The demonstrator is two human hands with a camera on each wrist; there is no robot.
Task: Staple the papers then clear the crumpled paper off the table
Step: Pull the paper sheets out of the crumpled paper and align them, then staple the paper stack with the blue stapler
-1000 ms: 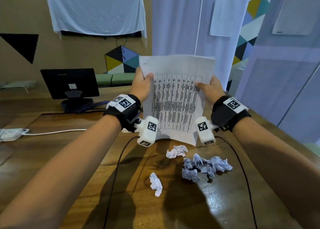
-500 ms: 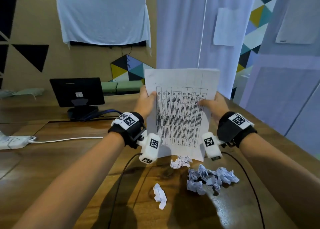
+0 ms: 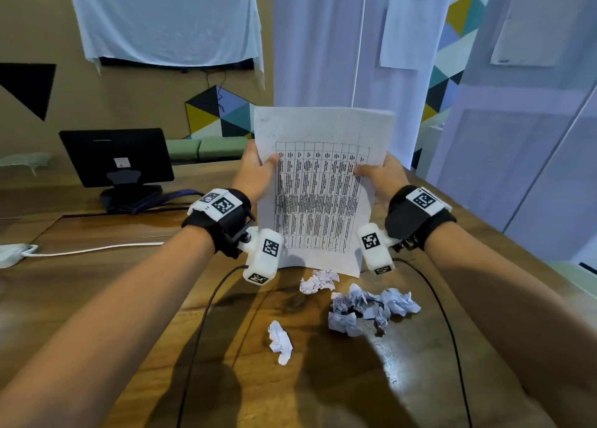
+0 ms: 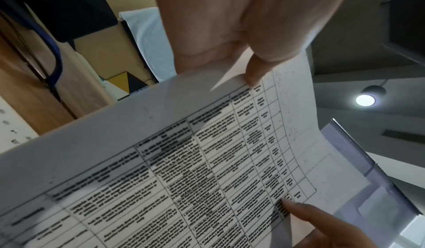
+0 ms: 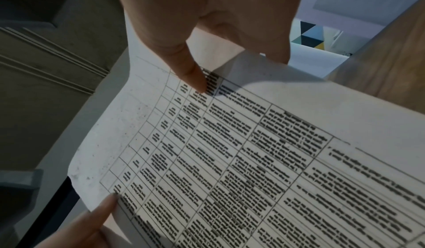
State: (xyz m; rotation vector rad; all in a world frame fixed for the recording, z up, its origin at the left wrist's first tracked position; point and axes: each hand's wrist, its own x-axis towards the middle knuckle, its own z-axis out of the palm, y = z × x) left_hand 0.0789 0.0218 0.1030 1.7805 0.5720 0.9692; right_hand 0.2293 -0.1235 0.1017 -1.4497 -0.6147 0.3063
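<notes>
I hold the printed papers (image 3: 319,195) upright above the wooden table (image 3: 97,282), their bottom edge near the tabletop. My left hand (image 3: 258,169) grips the left edge, thumb on the front. My right hand (image 3: 378,175) grips the right edge the same way. Both wrist views show the papers (image 4: 207,161) (image 5: 253,152) with a printed table, pinched by a thumb (image 4: 255,73) (image 5: 193,77). Crumpled paper lies in front of me: a small ball (image 3: 318,281), a bigger pile (image 3: 371,308) and a loose piece (image 3: 280,342). No stapler is in view.
A small black monitor (image 3: 116,156) on a stand sits at the back left of the table. A white power strip (image 3: 11,254) with its cable lies at the left edge. Two thin black cables (image 3: 206,314) run from my wrist cameras across the table.
Both hands have lowered the papers a little toward the table; my grip on both edges is unchanged.
</notes>
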